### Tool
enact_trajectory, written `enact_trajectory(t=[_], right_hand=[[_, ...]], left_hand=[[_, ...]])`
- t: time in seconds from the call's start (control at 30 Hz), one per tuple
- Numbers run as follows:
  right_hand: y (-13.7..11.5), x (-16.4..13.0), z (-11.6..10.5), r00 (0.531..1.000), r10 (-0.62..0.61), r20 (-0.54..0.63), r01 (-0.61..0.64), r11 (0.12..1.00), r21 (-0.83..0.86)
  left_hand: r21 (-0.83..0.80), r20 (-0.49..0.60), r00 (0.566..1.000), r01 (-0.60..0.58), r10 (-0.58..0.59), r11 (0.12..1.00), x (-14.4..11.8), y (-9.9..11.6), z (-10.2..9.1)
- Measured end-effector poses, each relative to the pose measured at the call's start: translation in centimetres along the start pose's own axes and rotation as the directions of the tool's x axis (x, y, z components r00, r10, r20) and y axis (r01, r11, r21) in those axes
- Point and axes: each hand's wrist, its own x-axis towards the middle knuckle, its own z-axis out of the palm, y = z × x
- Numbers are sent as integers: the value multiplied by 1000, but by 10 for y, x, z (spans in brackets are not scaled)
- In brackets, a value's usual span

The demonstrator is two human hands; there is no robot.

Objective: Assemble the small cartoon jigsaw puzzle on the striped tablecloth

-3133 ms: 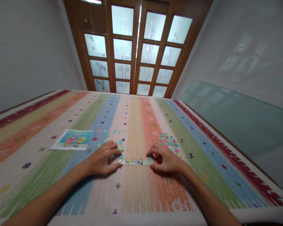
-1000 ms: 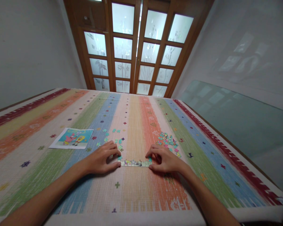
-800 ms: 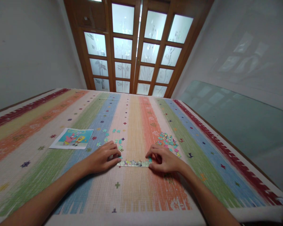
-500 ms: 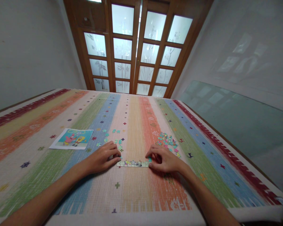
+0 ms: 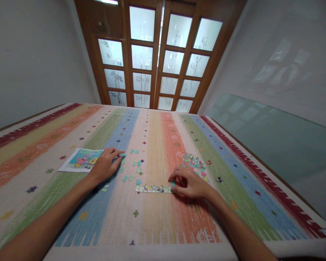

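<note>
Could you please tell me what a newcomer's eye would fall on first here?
Probably the broad, multicoloured striped cloth filling the foreground, running toward the brown wooden doors with frosted-glass panes behind. Next, perhaps, the narrow, pale-green assembled jigsaw strip near the bare right hand, with a heap of small multicoloured jigsaw pieces just beyond that hand.

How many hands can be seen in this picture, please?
2: the left hand, at a teal jigsaw piece and partly covering the printed cartoon picture, and the right hand, at the right end of the assembled jigsaw strip. No hand seems hidden.
</note>
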Motion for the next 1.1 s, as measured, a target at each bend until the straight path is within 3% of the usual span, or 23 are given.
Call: enact_trajectory(t=[0.27, 0.47, 0.67, 0.93, 1.1], right_hand=[[1, 2, -1, 983, -20, -180, 23, 1000, 19], [8, 2, 2, 939, -11, -344, 32, 998, 56], [11, 2, 2, 896, 54, -440, -14, 996, 94], [8, 4, 0, 881, 112, -460, -36, 985, 171], [5, 4, 4, 889, 133, -437, -41, 976, 214]], left_hand=[[61, 104, 990, 92, -98, 994, 6, -23, 9], [57, 117, 987, 108, -114, 993, 7, -24, 12], [-6, 112, 977, 183, -182, 983, 12, -16, 2], [-308, 185, 932, 357, -313, 882, 15, 17, -12], [-598, 321, 903, 427, -286, 678, 13, 45, -8]])
